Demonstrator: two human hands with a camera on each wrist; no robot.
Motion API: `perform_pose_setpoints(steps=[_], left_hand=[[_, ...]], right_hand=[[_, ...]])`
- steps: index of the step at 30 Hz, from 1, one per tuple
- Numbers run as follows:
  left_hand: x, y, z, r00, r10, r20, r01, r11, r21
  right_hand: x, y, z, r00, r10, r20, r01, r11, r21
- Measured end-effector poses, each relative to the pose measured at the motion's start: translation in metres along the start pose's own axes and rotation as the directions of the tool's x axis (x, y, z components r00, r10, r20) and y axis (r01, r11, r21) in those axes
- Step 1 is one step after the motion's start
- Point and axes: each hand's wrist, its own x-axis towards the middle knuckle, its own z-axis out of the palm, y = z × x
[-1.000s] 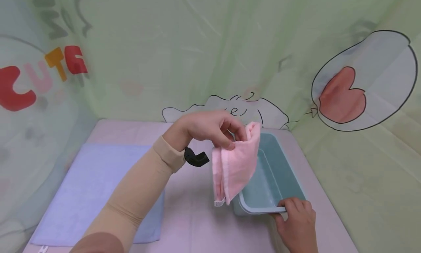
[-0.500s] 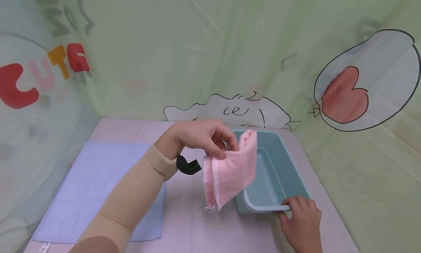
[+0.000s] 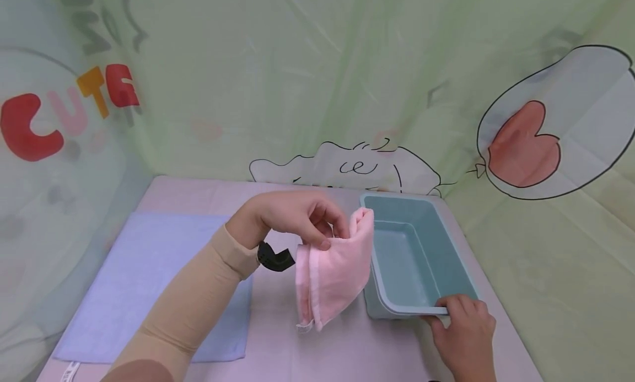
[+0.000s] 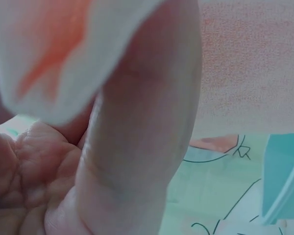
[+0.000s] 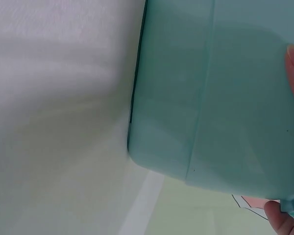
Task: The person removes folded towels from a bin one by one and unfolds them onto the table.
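Between thumb and fingers my left hand (image 3: 297, 219) pinches a folded pink towel (image 3: 339, 277) by its upper edge, and the cloth hangs down just left of a blue-green plastic basin (image 3: 404, 266). Close up in the left wrist view, the towel (image 4: 250, 68) lies against a finger. My right hand (image 3: 463, 329) grips the basin's near rim at its right corner, fingers over the edge and thumb below. The right wrist view has the outer wall of the basin (image 5: 225, 98) with a thumb on it. The basin's visible inside holds nothing.
A lavender towel (image 3: 163, 272) lies flat on the left of the pink table (image 3: 292, 349), partly covered by my left forearm. Printed curtains (image 3: 278, 95) enclose the back and both sides.
My left hand has moved left and down with the pink towel, away from over the basin. The right hand stays on the rim; both shift slightly right in view.
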Motion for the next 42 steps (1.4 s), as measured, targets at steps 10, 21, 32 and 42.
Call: perform_pose_setpoints(steps=[10, 21, 32, 42], left_hand=[[-0.004, -0.027, 0.008, 0.997, -0.073, 0.009, 0.074, 0.994, -0.077], [-0.017, -0.066, 0.015, 0.991, -0.135, 0.007, 0.135, 0.987, -0.084], [-0.03, -0.09, 0.021, 0.991, -0.132, 0.02, 0.133, 0.982, -0.134], [-0.041, -0.122, 0.01, 0.972, -0.232, -0.023, 0.224, 0.956, -0.187]], right_hand=[[-0.001, 0.008, -0.001, 1.0, 0.011, -0.006, -0.011, 1.0, 0.002], [0.002, 0.015, -0.004, 1.0, 0.028, 0.015, -0.027, 0.999, -0.022], [0.002, 0.023, -0.009, 1.0, 0.018, 0.004, -0.018, 1.0, -0.015], [0.002, 0.034, -0.015, 0.999, 0.047, 0.027, -0.047, 0.998, -0.034]])
